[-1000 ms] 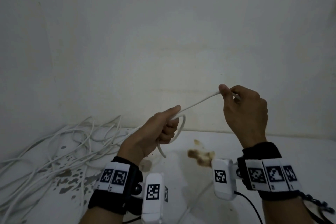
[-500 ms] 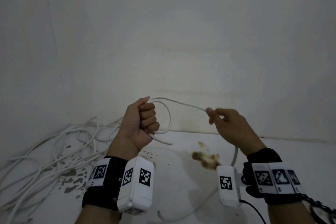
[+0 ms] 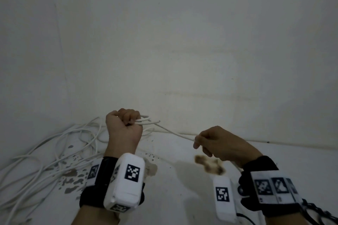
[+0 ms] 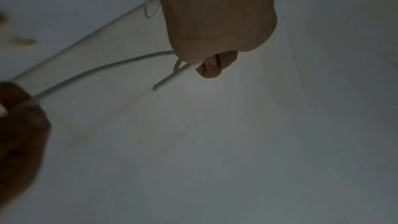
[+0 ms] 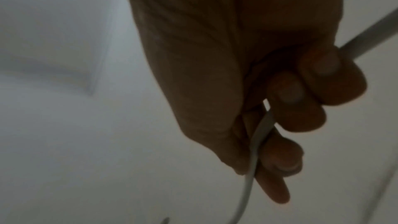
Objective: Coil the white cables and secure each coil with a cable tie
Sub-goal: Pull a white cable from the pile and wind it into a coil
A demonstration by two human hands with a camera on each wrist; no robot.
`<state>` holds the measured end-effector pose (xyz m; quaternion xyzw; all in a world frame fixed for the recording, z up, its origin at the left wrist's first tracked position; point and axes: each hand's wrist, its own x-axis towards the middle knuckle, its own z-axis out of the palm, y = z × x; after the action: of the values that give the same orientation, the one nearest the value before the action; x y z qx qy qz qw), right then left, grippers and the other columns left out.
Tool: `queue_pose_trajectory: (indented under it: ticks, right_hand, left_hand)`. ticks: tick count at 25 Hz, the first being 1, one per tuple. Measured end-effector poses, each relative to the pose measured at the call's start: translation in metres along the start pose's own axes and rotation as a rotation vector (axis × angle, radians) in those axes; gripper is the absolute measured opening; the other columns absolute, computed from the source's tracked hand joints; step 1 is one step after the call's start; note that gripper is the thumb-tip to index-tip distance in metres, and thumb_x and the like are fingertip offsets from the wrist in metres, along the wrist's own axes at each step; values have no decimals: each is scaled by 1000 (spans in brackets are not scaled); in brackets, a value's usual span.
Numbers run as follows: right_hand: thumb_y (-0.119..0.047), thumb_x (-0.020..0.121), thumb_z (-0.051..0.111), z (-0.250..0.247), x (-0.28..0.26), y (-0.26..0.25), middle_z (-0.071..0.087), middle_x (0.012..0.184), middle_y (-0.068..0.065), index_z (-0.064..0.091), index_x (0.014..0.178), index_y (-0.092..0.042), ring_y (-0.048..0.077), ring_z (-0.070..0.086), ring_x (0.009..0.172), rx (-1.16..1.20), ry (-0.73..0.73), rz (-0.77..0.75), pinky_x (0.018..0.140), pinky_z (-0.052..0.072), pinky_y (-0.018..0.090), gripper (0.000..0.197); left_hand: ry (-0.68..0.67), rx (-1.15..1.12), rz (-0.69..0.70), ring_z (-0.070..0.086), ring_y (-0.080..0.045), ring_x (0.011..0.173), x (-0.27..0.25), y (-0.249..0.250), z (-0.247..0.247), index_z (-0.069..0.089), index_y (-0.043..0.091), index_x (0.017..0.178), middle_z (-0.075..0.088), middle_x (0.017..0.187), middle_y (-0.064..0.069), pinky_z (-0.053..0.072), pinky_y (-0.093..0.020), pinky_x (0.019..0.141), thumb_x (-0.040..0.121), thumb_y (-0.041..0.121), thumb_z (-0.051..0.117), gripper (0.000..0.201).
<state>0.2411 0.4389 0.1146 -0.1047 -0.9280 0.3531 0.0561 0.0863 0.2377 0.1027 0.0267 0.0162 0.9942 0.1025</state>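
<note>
A pale wall (image 3: 182, 33) fills the far side, meeting the white tabletop (image 3: 182, 188) along a far edge that runs from left to right. On the far left of the tabletop lies a loose pile of white cables (image 3: 45, 153), its strands too tangled to count; it is spread toward the near left edge. The middle and right of the tabletop bear brown stains (image 3: 210, 165) and grey flecks.

Two hands are raised above the tabletop, well apart. The left hand (image 3: 124, 128) is a closed fist, its fingers (image 4: 212, 66) curled round the cable (image 3: 175, 133); a few short loops stick out to the right of the fist, and one cut end (image 4: 157, 88) pokes free. From there a single strand slants down to the right hand (image 3: 217, 144), whose fingers (image 5: 297, 101) are curled round it, with the thumb pinching it. Below that hand the strand hangs down toward the tabletop.
</note>
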Motion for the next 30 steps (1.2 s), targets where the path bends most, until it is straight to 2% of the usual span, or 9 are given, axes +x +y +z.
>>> queue_pose_trajectory:
  ticks: [3,7,10,13,15,19,22,26,30]
  right_hand:
    - [-38,100,54,4,-11,-25,58,54,-9,72,79,-22,2,48,42,-343,90,-181,44,33,11,32]
    - [-39,100,54,13,-28,-56,51,53,-8,67,75,-17,4,47,46,-355,61,-392,46,34,14,36]
    - [-34,101,53,21,-23,-61,50,51,-2,73,81,-12,10,43,46,-283,118,-475,47,33,19,37]
    - [-36,101,54,13,-16,-53,54,53,-11,74,86,-26,4,50,49,-242,266,-447,52,33,16,28]
    - [-38,99,57,6,-13,-44,57,56,-11,67,83,-31,4,54,53,-210,388,-426,57,39,21,19]
    - [-49,86,70,0,-7,-29,57,51,-7,50,77,-28,9,51,50,-93,552,-419,53,39,24,31]
    - [-58,81,71,-5,-6,-23,53,45,-13,54,75,-26,8,45,45,-99,496,-384,51,37,25,37]
    - [-51,87,67,-29,-22,-13,51,54,-2,66,76,-24,14,40,46,116,167,-324,47,37,29,29]
    - [-52,87,62,-32,-22,-9,40,49,-1,71,74,-20,13,31,44,188,344,-356,44,30,21,35]
  left_hand:
    - [27,181,30,21,-10,31,0,-13,0,30,18,44,23,40,5,24,-17,33,73,7,35,31]
    - [4,499,78,20,-8,35,-12,-30,14,33,20,62,24,45,8,22,-17,35,95,17,34,34]
    - [-104,854,-95,22,-9,39,-29,-45,18,36,21,62,26,50,6,27,-20,37,99,24,39,38]
    - [-303,1282,-311,49,-15,44,-48,-47,19,48,13,66,50,54,-4,44,-24,43,101,25,39,38]
    - [-408,1504,-375,53,-17,45,-55,-48,19,55,8,77,60,59,-8,42,-23,43,103,26,35,37]
    - [-482,1503,-496,15,-9,42,-56,-56,14,49,14,83,25,52,4,12,-21,43,104,37,32,36]
    - [-521,1452,-531,13,-8,40,-53,-57,10,60,14,80,22,49,7,8,-24,44,102,41,37,42]
    - [-466,1200,-571,10,-7,31,-40,-38,9,31,23,47,18,38,9,5,-29,47,89,37,46,47]
    - [-432,1028,-641,0,-13,37,-41,-25,9,16,27,51,3,42,7,9,-27,50,83,50,50,52]
